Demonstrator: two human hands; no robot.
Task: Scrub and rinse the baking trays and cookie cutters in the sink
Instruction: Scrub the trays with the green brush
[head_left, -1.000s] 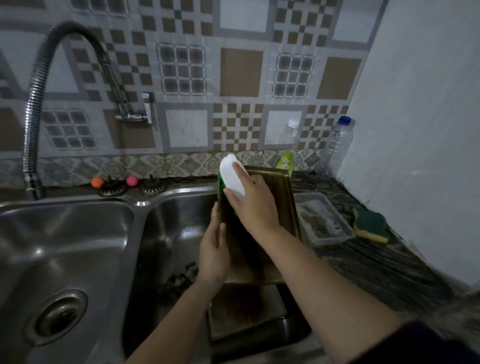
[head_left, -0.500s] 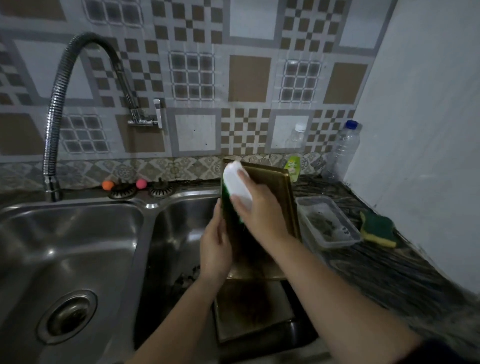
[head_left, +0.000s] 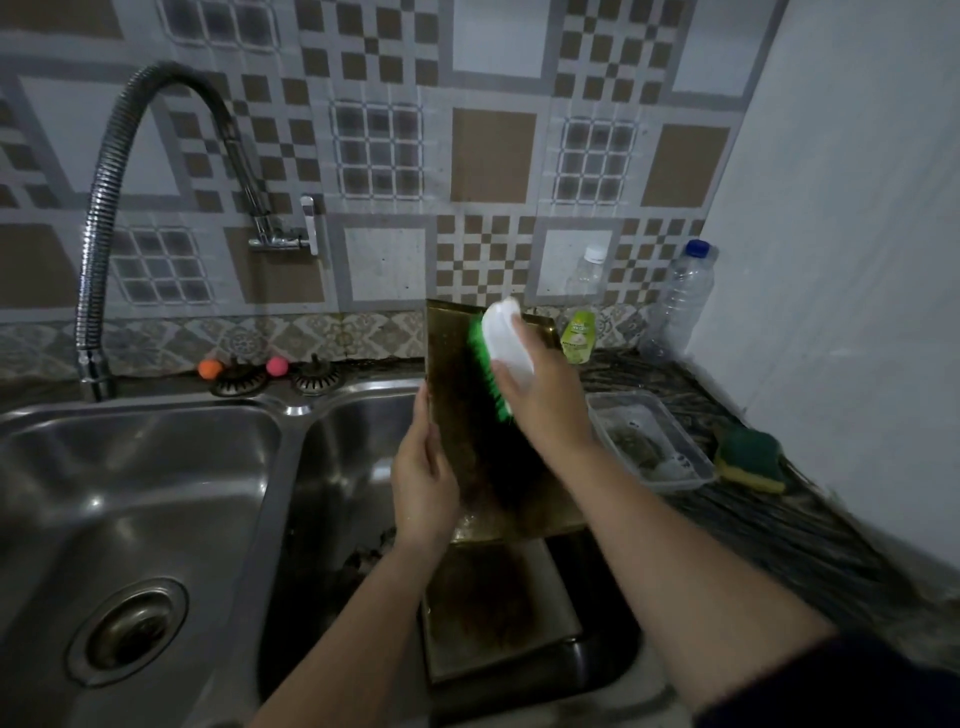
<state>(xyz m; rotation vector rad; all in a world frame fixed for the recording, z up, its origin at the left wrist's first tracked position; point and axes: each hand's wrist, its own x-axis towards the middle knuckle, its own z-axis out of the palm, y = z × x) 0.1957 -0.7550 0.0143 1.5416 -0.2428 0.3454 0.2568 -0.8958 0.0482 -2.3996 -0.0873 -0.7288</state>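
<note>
Brush (head_left: 506, 348) moved up tray (head_left: 467, 441), upright lengthwise, right hand (head_left: 545, 400) gripping, left hand (head_left: 423, 483) clasping edge.

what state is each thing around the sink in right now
baking tray: propped upright in the right basin, dirty
second tray: flat in the basin bottom
scrub brush: bristles pressed to the upright tray
left hand: gripping the tray's left edge
right hand: closed on the brush
faucet: no water visible
left basin drain: uncovered
sponge: lying unused on the counter
</note>
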